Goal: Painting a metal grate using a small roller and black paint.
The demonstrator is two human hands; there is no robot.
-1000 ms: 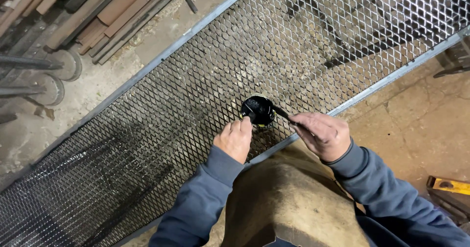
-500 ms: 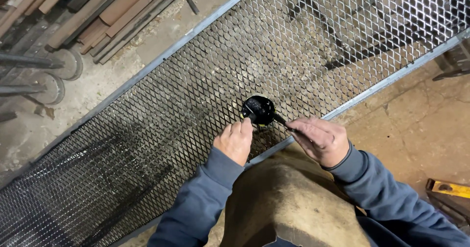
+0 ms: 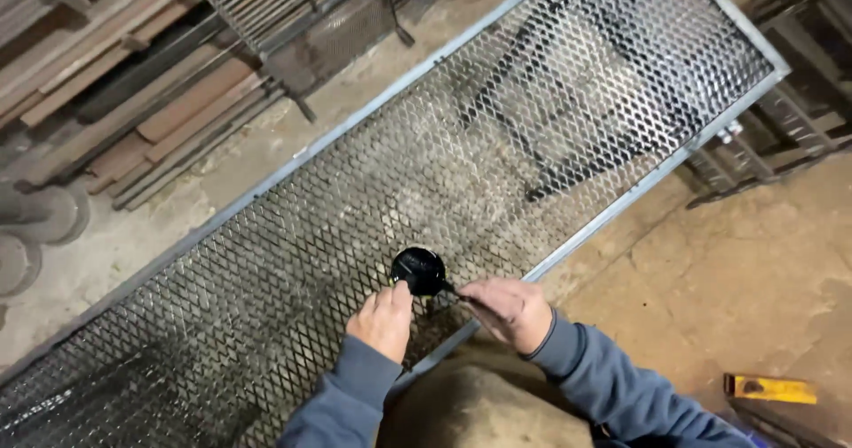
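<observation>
My left hand gripped the small black can near the mesh panel edge; right hand pinched a thin brush. Best kept strokes light, can steady.

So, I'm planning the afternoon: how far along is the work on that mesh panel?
Looks done: the lower-left end of the mesh panel appears darker, possibly coated. In hand: the left hand steadies a small black can on the mesh by the frame edge, while the right hand holds a thin dark tool at it. Left: the long upper-right stretch looks bright and bare.
</observation>
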